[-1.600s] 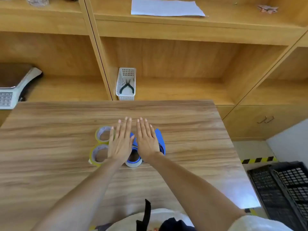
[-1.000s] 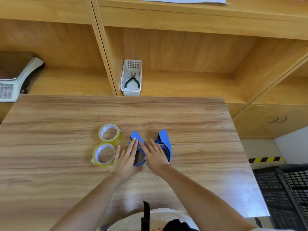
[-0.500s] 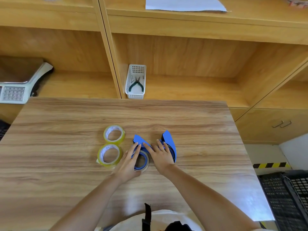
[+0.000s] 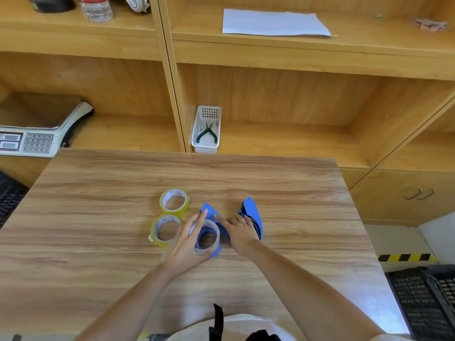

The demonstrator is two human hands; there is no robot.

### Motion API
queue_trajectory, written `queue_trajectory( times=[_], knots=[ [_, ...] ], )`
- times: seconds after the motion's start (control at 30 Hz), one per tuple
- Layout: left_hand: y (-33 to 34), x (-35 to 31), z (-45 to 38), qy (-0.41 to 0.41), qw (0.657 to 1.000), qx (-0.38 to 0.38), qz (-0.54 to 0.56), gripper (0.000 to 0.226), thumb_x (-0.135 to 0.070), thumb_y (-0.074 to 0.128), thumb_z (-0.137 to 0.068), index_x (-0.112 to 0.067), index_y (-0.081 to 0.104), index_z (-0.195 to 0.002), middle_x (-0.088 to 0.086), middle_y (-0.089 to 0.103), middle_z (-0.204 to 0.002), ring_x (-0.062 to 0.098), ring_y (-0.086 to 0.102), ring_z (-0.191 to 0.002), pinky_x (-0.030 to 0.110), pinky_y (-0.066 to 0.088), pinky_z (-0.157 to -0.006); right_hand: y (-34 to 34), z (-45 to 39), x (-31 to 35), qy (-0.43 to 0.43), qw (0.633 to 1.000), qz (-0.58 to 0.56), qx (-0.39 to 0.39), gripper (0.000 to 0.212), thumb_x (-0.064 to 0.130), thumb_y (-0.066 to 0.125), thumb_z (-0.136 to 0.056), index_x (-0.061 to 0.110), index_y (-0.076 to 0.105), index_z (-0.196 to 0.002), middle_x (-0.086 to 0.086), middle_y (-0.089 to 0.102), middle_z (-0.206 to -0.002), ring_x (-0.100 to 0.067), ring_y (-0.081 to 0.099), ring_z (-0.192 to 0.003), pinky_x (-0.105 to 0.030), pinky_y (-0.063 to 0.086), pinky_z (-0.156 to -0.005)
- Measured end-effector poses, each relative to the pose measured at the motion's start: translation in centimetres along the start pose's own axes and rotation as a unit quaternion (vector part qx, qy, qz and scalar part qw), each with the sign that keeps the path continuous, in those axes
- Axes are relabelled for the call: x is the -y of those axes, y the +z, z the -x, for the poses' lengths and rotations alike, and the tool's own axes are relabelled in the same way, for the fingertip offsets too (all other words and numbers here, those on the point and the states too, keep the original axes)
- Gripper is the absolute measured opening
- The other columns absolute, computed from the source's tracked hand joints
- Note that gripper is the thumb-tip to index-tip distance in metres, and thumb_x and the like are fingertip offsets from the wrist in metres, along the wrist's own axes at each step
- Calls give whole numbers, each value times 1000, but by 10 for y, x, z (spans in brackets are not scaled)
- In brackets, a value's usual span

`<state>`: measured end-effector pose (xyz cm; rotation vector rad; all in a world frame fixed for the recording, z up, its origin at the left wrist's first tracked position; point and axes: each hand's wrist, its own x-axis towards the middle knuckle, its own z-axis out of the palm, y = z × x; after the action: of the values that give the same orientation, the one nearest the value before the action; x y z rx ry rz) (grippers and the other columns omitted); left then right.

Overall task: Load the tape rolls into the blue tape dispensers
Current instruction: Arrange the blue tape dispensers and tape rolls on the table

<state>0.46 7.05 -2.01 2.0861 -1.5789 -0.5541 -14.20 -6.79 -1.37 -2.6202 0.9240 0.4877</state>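
Note:
Two blue tape dispensers lie side by side on the wooden table (image 4: 283, 183). The left dispenser (image 4: 206, 209) carries a clear, nearly bare tape ring (image 4: 214, 230) on its hub. My left hand (image 4: 183, 247) is closed around that ring, fingers above and thumb below. My right hand (image 4: 240, 232) lies over the round part of the right dispenser (image 4: 253, 212), fingers spread and the index finger touching the left dispenser. Two yellow tape rolls lie flat just to the left, one farther (image 4: 174, 201) and one nearer (image 4: 165, 230), beside my left hand.
Wooden shelving stands behind the table, with a white basket (image 4: 206, 129) holding pliers, a weighing scale (image 4: 32, 139) at left and a paper sheet (image 4: 273, 22) above. A black crate (image 4: 426, 301) sits on the floor at right.
Both hands drew back from lying flat over the items. The left hand closed around the clear ring on the left dispenser; the right hand settled on the right dispenser. The camera tilted up slightly.

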Motion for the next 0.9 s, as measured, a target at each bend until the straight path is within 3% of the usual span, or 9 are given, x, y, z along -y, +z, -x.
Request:
queue_trajectory(
  times=[0.07, 0.17, 0.23, 0.3, 0.4, 0.57, 0.67, 0.8, 0.9],
  knots=[
    [-5, 7, 15, -12, 1000, -18, -7, 107, -45, 69, -75, -36, 0, -157, -12, 14, -154, 10, 28, -138, 25, 46, -97, 3, 1, -2, -7, 999, -43, -23, 94, -3, 56, -85, 34, 2, -153, -4, 38, -143, -25, 22, -141, -46, 13, -119],
    [-6, 28, 45, -22, 1000, -4, -19, 109, -52, 63, -70, -47, -8, -152, -15, 16, -152, 11, 30, -139, 28, 54, -90, 2, 6, -5, -17, 991, -106, -75, 81, -7, 53, -83, 28, 25, -150, -1, 40, -143, -23, 29, -137, -37, 21, -115],
    [-2, 41, 66, -36, 999, 20, -21, 109, -53, 62, -70, -53, -14, -147, -17, 14, -154, 11, 31, -139, 27, 51, -93, 3, 9, -7, -31, 986, -119, -112, 71, -8, 50, -82, 26, 39, -143, 1, 46, -138, -22, 36, -132, -34, 26, -110],
    [0, 47, 80, -56, 998, 35, -19, 107, -56, 61, -71, -50, -12, -149, -14, 14, -156, 11, 29, -140, 26, 45, -99, 4, 12, -9, -38, 983, -122, -134, 63, -7, 47, -84, 25, 45, -138, 3, 51, -133, -22, 41, -127, -34, 30, -107],
    [5, 47, 92, -72, 995, 66, -27, 106, -64, 56, -71, -39, -5, -155, -12, 13, -156, 11, 33, -138, 20, 44, -92, 8, 12, -11, -42, 981, -131, -141, 57, -6, 47, -87, 24, 48, -135, 2, 55, -129, -22, 44, -124, -34, 32, -105],
    [12, 45, 98, -78, 992, 95, -31, 108, -62, 65, -79, -36, -5, -156, -10, 10, -160, 15, 27, -141, 27, 40, -105, 13, 16, -19, -55, 980, -129, -144, 53, -3, 48, -89, 23, 48, -135, 2, 53, -130, -21, 43, -126, -35, 34, -105],
    [11, 44, 97, -62, 992, 107, -35, 102, -74, 57, -78, -43, -4, -155, -14, 5, -162, 14, 20, -146, 31, 36, -111, 15, 17, -25, -49, 979, -132, -146, 52, 0, 46, -92, 24, 43, -139, 3, 51, -131, -20, 39, -130, -36, 34, -107],
    [6, 35, 77, 10, 986, 63, -157, 85, -76, 35, -86, -43, -2, -155, -9, 11, -165, 22, 13, -152, 41, 33, -112, 5, 20, -40, -50, 984, -104, -138, 72, 2, 57, -84, 28, 31, -146, 1, 43, -139, -20, 32, -137, -33, 32, -107],
    [4, 17, 39, 36, 980, 53, -187, 73, -66, 33, -94, -40, 6, -156, -8, 21, -164, 19, 23, -149, 43, 32, -113, -10, 24, -56, -6, 978, -145, -149, 93, -11, 46, -78, 38, 16, -151, 0, 44, -138, -23, 41, -125, -33, 36, -100]
  ],
)
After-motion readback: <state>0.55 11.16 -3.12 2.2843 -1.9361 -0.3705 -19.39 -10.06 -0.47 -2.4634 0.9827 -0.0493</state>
